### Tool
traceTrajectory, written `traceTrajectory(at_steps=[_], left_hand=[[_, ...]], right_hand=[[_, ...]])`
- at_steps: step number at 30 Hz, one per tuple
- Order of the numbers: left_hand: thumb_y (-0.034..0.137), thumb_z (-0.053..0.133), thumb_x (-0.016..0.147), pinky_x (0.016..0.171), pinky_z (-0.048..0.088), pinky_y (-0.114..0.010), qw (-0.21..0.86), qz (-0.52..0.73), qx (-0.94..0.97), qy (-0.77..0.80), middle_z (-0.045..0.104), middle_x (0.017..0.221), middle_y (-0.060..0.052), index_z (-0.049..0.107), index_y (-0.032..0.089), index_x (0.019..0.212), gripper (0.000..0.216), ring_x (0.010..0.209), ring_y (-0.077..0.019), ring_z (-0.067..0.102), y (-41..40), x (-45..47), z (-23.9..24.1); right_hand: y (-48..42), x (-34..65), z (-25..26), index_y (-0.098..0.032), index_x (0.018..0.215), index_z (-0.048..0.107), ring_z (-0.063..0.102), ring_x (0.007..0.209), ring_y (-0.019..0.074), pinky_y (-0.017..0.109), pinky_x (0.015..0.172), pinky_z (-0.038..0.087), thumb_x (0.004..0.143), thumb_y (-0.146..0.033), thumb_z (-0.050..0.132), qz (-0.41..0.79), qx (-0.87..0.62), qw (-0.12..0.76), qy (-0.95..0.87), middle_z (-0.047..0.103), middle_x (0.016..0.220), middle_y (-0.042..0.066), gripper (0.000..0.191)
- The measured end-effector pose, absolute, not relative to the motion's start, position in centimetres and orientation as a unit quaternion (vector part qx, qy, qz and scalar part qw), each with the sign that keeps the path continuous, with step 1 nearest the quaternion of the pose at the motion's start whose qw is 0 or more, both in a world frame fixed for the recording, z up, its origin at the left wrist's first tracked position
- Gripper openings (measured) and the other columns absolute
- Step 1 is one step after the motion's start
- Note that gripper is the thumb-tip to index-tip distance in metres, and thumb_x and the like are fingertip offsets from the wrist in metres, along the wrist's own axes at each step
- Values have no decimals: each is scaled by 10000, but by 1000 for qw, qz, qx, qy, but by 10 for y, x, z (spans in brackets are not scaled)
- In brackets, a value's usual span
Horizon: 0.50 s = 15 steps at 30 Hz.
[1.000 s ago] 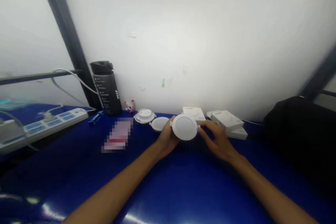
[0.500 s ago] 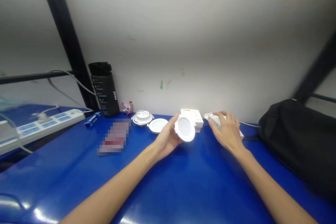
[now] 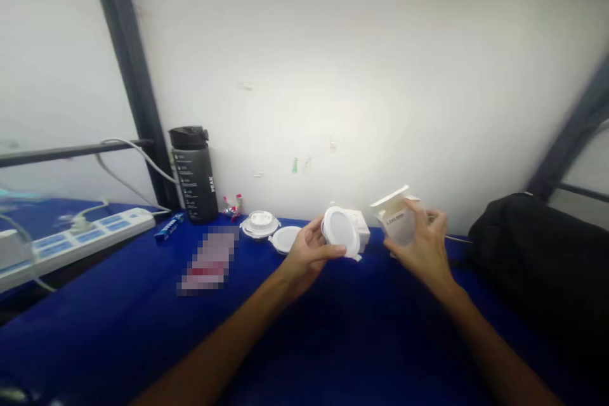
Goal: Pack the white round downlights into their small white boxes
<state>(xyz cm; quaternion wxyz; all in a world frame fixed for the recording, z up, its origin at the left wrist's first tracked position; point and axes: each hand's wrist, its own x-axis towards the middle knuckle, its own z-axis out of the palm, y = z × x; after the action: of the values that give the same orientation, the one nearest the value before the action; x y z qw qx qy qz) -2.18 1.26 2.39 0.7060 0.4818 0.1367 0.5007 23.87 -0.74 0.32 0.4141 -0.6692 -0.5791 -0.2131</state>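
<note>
Right hand is up off the table now, holding a cream-white carton with its flap open, whereas a moment ago it was resting on a box down at table level. Its fingers are wrapped around the carton, pinching it against the thumb. Left hand is cradling a round white LED downlight, fingers curled around the rim and the face turned more toward the right hand than before.

Counting up, I'm seeing three round lights: that one, plus a ringed light and a flat light sitting just beside each other on the table. There's also a white box right behind the held light. Further left are one black water bottle, one power strip and one blurred-out packet. One black bag is sitting off to the right.
</note>
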Motion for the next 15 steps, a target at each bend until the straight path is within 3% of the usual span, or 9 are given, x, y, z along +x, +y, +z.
traceTrajectory(at_steps=[5,9,11,15], left_hand=[[265,974,657,1063,562,-401,542,540,624,160,615,1489,-150,579,204,1380,826,1403,-347,574,2,-21,25],[233,901,791,1071,582,-415,332,571,742,117,431,1673,-159,444,300,1529,870,1502,-351,493,-8,-18,15],[213,887,815,1081,585,-434,250,593,762,76,409,1684,-172,388,323,1568,910,1542,-361,434,-9,-16,10],[157,809,890,1078,601,-447,191,626,754,63,333,1718,-186,339,332,1570,845,1583,-363,349,-6,-13,6]], right_hand=[[-9,224,2,-278,1549,363,484,1161,402,628,972,509,719,-370,782,-262,-618,427,-606,404,1253,137,934],[-12,212,0,-266,1588,314,500,1161,403,624,965,514,737,-334,781,-272,-588,425,-632,424,1283,155,973],[-14,205,-1,-290,1594,306,507,1175,394,617,981,515,747,-312,783,-268,-555,428,-661,425,1309,151,973],[-19,194,-2,-361,1592,290,511,1235,374,599,1019,520,767,-235,756,-246,-479,439,-719,410,1362,130,956]])
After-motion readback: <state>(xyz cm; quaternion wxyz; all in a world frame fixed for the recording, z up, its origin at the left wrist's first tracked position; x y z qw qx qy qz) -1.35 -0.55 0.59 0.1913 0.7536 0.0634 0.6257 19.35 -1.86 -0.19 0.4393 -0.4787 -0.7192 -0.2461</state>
